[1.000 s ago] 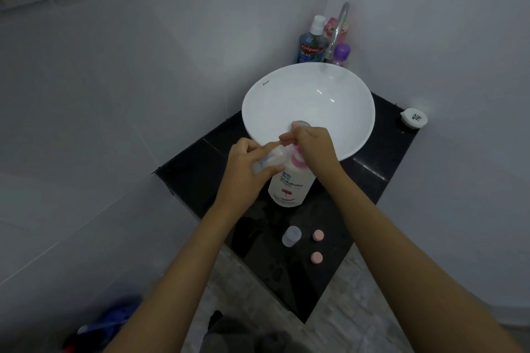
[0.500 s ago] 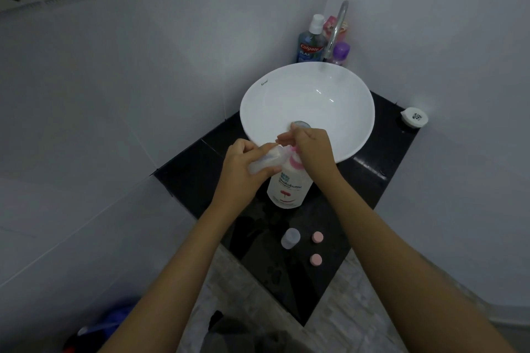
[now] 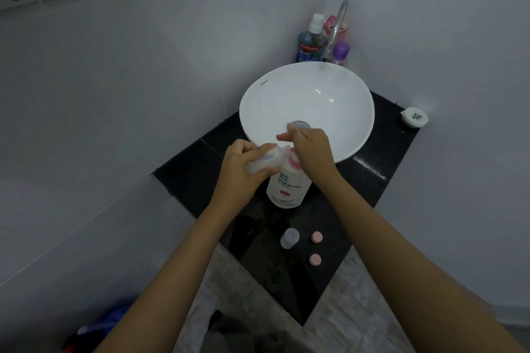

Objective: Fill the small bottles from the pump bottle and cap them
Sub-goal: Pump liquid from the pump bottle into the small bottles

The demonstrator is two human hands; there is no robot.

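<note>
On the black counter point(image 3: 381, 180), tight corner: walls at 9 and 3 o'clock, free edge at 6. White basin point(image 3: 344, 89) crowds 12 o'clock behind the upright pump bottle point(image 3: 286, 189). Spare small bottle point(image 3: 289, 238) and two pink caps point(image 3: 316, 237) sit toward 6. Left hand point(image 3: 243, 169) grips a small clear bottle point(image 3: 263, 162) tilted, mouth toward 2 o'clock at the pump; right hand point(image 3: 312, 152) presses the pump head, fingers curled over it.

Glossy white ceramic basin point(image 3: 352, 112), polished black stone counter point(image 3: 381, 157), shiny metal tap point(image 3: 338, 23), translucent plastic bottle point(image 3: 289, 238)
</note>
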